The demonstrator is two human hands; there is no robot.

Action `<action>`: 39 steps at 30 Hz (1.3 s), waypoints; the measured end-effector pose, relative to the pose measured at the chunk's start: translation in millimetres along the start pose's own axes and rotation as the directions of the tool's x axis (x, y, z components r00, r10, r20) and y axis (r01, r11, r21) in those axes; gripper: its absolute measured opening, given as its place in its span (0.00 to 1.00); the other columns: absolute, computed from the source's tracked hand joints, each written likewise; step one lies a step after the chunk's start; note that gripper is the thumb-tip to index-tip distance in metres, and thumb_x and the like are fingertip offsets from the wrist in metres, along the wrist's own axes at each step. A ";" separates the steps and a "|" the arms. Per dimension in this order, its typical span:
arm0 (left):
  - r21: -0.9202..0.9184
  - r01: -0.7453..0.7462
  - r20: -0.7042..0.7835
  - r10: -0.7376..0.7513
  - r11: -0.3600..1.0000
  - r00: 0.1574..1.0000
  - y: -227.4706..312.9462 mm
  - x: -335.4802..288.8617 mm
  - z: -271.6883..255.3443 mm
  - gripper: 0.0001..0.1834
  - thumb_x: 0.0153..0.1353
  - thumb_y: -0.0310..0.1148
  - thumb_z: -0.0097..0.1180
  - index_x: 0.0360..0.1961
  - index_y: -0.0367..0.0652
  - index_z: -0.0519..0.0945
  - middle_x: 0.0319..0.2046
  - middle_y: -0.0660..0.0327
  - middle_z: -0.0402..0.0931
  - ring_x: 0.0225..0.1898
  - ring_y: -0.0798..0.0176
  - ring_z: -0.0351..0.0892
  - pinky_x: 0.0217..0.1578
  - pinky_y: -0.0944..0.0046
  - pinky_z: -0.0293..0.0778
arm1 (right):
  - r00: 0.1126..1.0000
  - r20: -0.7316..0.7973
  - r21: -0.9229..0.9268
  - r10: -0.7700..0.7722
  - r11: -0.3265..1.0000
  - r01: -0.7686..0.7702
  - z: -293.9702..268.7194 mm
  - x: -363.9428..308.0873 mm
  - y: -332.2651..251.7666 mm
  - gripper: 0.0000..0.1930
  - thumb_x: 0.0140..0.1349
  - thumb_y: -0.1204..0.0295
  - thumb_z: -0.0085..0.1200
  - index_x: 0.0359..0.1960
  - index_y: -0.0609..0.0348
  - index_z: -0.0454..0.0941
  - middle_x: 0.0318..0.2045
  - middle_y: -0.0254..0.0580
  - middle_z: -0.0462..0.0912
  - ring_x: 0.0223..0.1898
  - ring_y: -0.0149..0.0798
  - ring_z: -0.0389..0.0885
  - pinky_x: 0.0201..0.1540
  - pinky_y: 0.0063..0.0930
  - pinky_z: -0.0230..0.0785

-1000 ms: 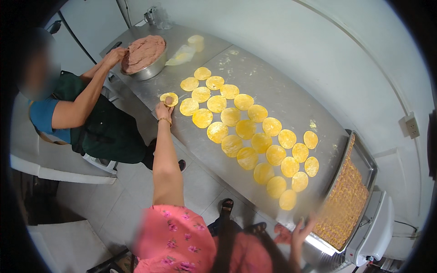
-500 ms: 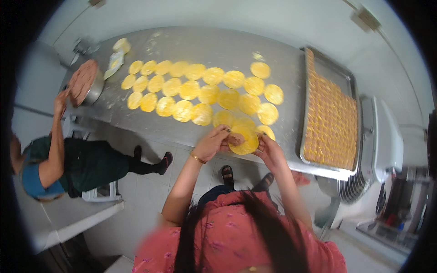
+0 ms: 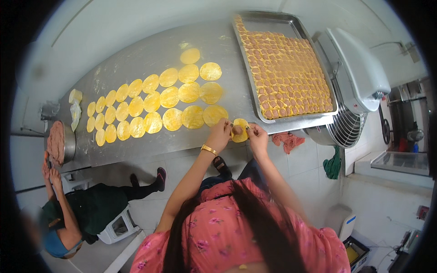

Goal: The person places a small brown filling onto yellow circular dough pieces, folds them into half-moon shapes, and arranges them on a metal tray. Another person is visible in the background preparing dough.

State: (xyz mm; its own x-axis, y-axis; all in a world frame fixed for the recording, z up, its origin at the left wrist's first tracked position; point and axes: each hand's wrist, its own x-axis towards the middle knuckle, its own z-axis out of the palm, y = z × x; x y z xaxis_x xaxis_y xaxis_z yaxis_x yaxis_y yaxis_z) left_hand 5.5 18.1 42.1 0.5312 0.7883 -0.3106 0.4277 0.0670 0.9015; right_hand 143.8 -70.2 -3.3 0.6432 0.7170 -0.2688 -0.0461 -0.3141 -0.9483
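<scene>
Between my two hands, at the table's front edge, is a round yellow dough wrapper [image 3: 240, 138], its sides now drawn up round a lump of pinkish-brown meat filling [image 3: 237, 130]. My left hand [image 3: 220, 135] pinches the wrapper's left side. On its right side the fingers of my right hand [image 3: 258, 138] are closed too. Several flat yellow dough rounds [image 3: 172, 119] lie in rows on the steel table [image 3: 150, 52], stretching away left from my hands. To the right stands a metal tray [image 3: 293, 28] filled with rows of small yellow dumplings [image 3: 291, 75] with meat tops.
A co-worker [image 3: 98, 204] at the left reaches to a steel bowl [image 3: 69, 143] heaped with meat filling. Beyond the tray is a white mixer [image 3: 353, 59] with a wire guard [image 3: 348, 120]. A red cloth [image 3: 288, 142] and a green cloth [image 3: 332, 164] lie or hang below the table's right end.
The view has swung toward the tray. The wrapper between my hands, earlier spread wide, is now narrower and gathered round the filling. The co-worker's hands have come together beside the bowl.
</scene>
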 end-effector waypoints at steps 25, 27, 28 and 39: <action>-0.092 -0.174 -0.250 0.147 0.980 0.957 -14.5 -14.3 19.8 0.10 0.52 0.22 0.56 0.38 0.37 0.81 0.31 0.57 0.81 0.31 0.67 0.81 0.35 0.69 0.76 | 0.990 0.052 0.002 -0.130 0.992 0.130 -12.5 -18.0 -7.2 0.15 0.53 0.84 0.50 0.43 0.63 0.77 0.35 0.41 0.82 0.38 0.29 0.79 0.40 0.23 0.72; -0.025 -0.140 -0.227 0.131 0.990 0.965 -13.5 -14.8 15.6 0.10 0.54 0.23 0.55 0.39 0.36 0.79 0.33 0.60 0.81 0.33 0.70 0.80 0.35 0.70 0.75 | 0.997 0.055 -0.007 -0.053 0.999 0.053 -9.8 -17.9 -13.1 0.17 0.52 0.86 0.49 0.45 0.63 0.76 0.40 0.39 0.80 0.39 0.31 0.78 0.43 0.22 0.70; -0.008 -0.118 -0.221 0.114 0.993 0.969 -12.9 -15.1 13.9 0.10 0.55 0.23 0.55 0.40 0.36 0.79 0.34 0.61 0.81 0.34 0.71 0.79 0.35 0.71 0.75 | 0.959 0.057 -0.076 -0.277 0.957 0.281 -11.2 -20.3 -17.3 0.17 0.52 0.86 0.50 0.45 0.62 0.76 0.40 0.40 0.79 0.40 0.34 0.78 0.44 0.23 0.70; -0.009 -0.073 -0.278 0.068 0.997 0.958 -16.5 -21.3 5.0 0.07 0.54 0.22 0.55 0.36 0.36 0.78 0.30 0.62 0.79 0.30 0.71 0.79 0.31 0.70 0.77 | 0.606 0.345 -0.354 -0.717 0.499 0.791 4.5 -24.8 -41.5 0.20 0.46 0.83 0.55 0.44 0.56 0.78 0.45 0.40 0.77 0.48 0.46 0.73 0.49 0.36 0.68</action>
State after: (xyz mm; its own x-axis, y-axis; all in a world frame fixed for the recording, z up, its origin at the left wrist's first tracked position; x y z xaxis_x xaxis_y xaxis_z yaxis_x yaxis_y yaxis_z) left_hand -9.2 -2.9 32.3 0.3348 0.9298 -0.1526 0.3811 0.0145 0.9244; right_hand 126.4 -72.2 41.9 0.1596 0.8743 0.4584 0.7565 0.1900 -0.6258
